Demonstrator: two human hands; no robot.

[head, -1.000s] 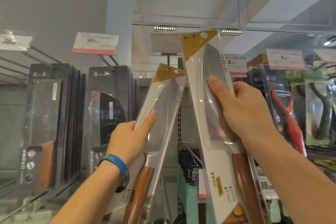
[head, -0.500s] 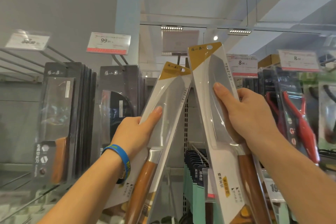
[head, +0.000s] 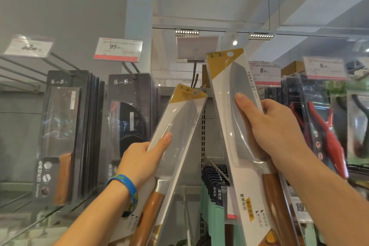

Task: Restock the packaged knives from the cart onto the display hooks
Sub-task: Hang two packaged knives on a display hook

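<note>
Up at the display, seen from the head camera, we hold one packaged knife in each hand. Our left hand point(head: 139, 160) grips the left pack point(head: 179, 126) at mid-blade, thumb flat on the clear front and fingers hidden behind. Our right hand point(head: 273, 132) clamps the right pack point(head: 235, 90) the same way, higher up. Both packs lean toward each other, gold tops uppermost and handles down. The left pack's top sits just below the bare hook point(head: 194, 80) at centre, and the right pack's top is beside it and higher. Neither hangs yet. We judge each pack stiff along the card, slick on the plastic and bottom-heavy from the wooden handle. A hold around the blade's middle, thumb in front, should steer the punched hole best, while pinching the thin gold top would likely bend it. Each clear blister holds a single broad blade with a brown handle. Hooks to the left carry rows of black packs point(head: 67, 126) near a 99 tag point(head: 117, 50), and to the right hang pliers packs point(head: 319, 118). We cannot see the cart.
</note>
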